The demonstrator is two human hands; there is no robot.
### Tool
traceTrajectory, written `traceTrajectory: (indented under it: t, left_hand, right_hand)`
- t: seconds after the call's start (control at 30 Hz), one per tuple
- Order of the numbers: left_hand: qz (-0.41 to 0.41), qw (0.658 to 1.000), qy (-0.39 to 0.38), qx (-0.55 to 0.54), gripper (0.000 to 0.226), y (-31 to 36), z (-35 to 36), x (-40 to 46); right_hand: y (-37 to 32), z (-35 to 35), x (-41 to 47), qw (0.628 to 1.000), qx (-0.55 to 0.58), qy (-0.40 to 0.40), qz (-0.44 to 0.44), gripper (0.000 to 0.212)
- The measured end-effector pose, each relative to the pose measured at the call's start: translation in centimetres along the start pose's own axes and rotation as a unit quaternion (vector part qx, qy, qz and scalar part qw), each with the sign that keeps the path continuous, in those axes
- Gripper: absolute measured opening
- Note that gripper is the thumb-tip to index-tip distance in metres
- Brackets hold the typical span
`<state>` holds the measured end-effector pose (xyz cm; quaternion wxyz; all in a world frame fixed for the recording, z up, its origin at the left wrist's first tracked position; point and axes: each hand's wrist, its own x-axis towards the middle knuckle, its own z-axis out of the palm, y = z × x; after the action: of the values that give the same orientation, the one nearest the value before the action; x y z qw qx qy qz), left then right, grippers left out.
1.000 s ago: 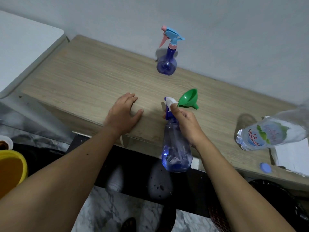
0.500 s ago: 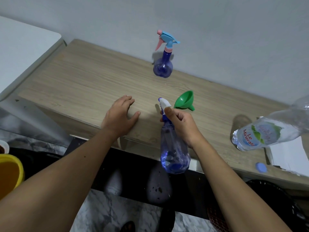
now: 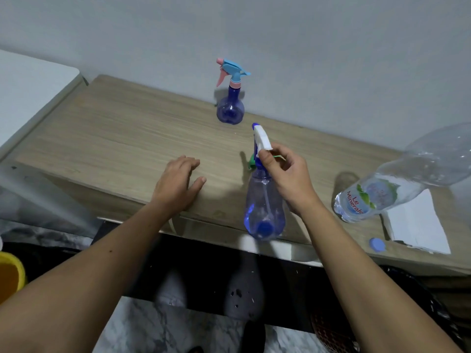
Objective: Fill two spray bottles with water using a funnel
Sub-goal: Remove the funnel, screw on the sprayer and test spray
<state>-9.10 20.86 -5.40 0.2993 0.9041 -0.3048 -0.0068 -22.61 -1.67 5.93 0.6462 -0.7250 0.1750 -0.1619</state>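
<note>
- A yellow tub (image 3: 10, 273) sits at the far left edge, low and well off from both hands, below the level of the wooden tabletop (image 3: 122, 138).
- A white surface (image 3: 28, 93) adjoins the tabletop's left end, well to the left of the left hand (image 3: 178, 183).
- The round spray bottle (image 3: 230, 98) with the blue-and-pink trigger head stands upright near the wall, beyond and left of the gripped bottle, apart from it.
- A green funnel (image 3: 252, 163) lies on the tabletop directly behind the gripped bottle's neck; only slivers of it show past the bottle and the fingers.
- Right of the grip, a Le Minerale water bottle (image 3: 377, 197) stands uncapped on the tabletop beside a white paper sheet (image 3: 418, 222), and its blue cap (image 3: 377, 244) lies near the front edge.
- Bare wood lies open between the two hands and on toward the far left corner; the front edge runs just under both wrists, with dark floor below.
- The left hand lies flat on the tabletop near the front edge, fingers straight, thumb spread, holding nothing.
- The right hand (image 3: 285, 174) pinches the tall spray bottle (image 3: 265, 205) at the neck just under its white trigger head (image 3: 261, 138), thumb on the near side and fingers curled behind. The bottle hangs tilted over the front edge, its base nearest the camera.
</note>
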Motion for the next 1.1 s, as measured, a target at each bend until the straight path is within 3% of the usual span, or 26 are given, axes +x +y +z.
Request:
traceTrajectory:
  t: [0.1, 0.3, 0.5, 0.8, 1.1]
  left_hand:
    - [0.032, 0.997, -0.015, -0.064, 0.058, 2.5, 0.7, -0.3]
    - [0.11, 0.974, -0.045, -0.194, 0.076, 8.3, 2.9, -0.6]
    - [0.132, 0.964, -0.055, -0.226, 0.096, 11.0, 5.1, 0.7]
    - [0.078, 0.947, -0.002, -0.311, 0.083, 12.8, 7.5, 0.3]
    - [0.081, 0.957, 0.068, -0.269, 0.082, 14.8, 2.6, 4.9]
  right_hand:
    - [-0.1, -1.0, 0.3, 1.0, -0.013, 0.008, -0.019, 0.035]
    - [-0.7, -3.0, 0.1, 0.998, -0.031, 0.035, -0.052, 0.02]
    - [-0.8, -5.1, -0.7, 0.997, -0.016, 0.046, -0.053, 0.022]
    - [-0.2, -7.4, -1.4, 0.998, -0.01, 0.037, -0.049, 0.024]
    - [-5.0, -6.9, 2.7, 0.992, -0.012, 0.056, -0.116, 0.017]
